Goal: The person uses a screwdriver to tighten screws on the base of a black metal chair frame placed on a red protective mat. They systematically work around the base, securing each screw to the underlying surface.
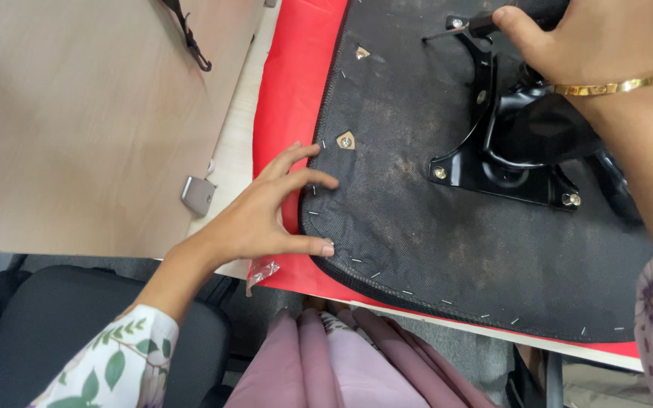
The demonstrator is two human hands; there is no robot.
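Your hands work on an upturned chair seat (447, 249) lying on a red sheet (292, 98)

Your left hand (266, 215) rests spread, grip released, fingertips on the seat's stapled edge; your right hand (576, 41) is clenched around a tool handle (485, 23) above the black metal bracket (493, 166)

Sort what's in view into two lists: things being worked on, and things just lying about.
Being worked on:
- upturned black seat base, steadied by the left hand
- black metal mounting bracket
- dark tool in the right hand
- red sheet under the seat

Lying about:
- metal clip on the table edge
- black strap on the wooden table
- plastic scrap
- black chair
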